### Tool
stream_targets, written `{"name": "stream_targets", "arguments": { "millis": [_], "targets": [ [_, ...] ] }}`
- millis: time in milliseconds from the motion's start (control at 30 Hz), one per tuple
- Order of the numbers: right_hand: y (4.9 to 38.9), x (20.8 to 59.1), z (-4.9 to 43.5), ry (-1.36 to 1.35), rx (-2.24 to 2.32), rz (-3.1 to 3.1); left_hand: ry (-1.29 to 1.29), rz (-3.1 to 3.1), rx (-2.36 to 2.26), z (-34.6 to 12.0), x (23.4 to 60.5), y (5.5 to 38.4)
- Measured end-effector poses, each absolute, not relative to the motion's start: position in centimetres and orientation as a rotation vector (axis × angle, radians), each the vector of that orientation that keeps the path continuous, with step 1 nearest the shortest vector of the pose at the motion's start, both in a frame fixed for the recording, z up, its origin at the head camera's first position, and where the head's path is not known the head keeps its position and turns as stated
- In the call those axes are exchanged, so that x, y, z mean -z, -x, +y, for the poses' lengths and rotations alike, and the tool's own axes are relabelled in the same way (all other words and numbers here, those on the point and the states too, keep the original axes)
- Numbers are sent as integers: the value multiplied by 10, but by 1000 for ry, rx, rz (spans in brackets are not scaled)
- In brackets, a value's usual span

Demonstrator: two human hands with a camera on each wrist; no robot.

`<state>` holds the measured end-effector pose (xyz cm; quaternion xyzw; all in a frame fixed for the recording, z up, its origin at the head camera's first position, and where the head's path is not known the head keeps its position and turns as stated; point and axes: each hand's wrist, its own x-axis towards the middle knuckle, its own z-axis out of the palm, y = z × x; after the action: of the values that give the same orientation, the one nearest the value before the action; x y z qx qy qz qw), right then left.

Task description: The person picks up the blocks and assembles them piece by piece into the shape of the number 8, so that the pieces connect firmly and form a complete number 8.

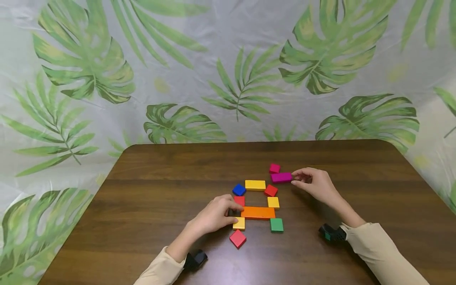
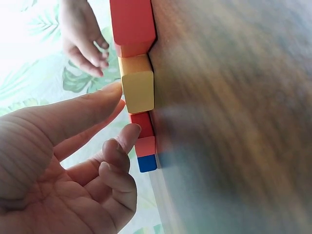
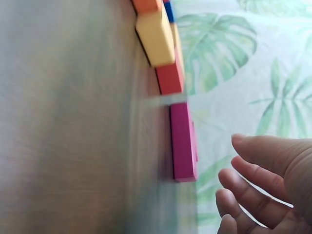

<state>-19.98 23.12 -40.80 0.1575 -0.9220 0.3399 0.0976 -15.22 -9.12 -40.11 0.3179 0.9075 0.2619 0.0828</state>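
Note:
My left hand [image 1: 215,213] is low over the left side of a ring of flat coloured blocks. Its thumb is right at a small yellow block [image 2: 138,90], and its index finger reaches the left end of a long orange block [image 1: 258,213]. A red block [image 1: 239,200] lies just beyond those fingers, partly covered. My right hand [image 1: 315,184] is beside the right end of a magenta block [image 1: 281,177]. In the right wrist view a gap separates its loosely bent fingers [image 3: 253,146] from that block.
A pink block [image 1: 274,168] lies behind the magenta one. Blue [image 1: 239,190], yellow [image 1: 255,185], red [image 1: 270,190] and second yellow [image 1: 273,202] blocks form the ring's upper part. Nearer are a green block [image 1: 276,225] and a tilted red block [image 1: 238,239]. A leaf-patterned curtain [image 1: 249,79] hangs behind the table.

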Motion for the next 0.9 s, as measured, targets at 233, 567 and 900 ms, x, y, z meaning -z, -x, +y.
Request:
{"name": "stream_targets", "arguments": {
  "millis": [233,567,900],
  "targets": [
    [234,412,221,-415,-1008,-2789,-972,2708,-803,-92,403,151],
    [260,417,212,-327,-1003,-2871,-972,2703,-818,-92,402,151],
    [267,416,205,-330,-1060,-2925,-972,2708,-809,-92,403,152]
  ]
}}
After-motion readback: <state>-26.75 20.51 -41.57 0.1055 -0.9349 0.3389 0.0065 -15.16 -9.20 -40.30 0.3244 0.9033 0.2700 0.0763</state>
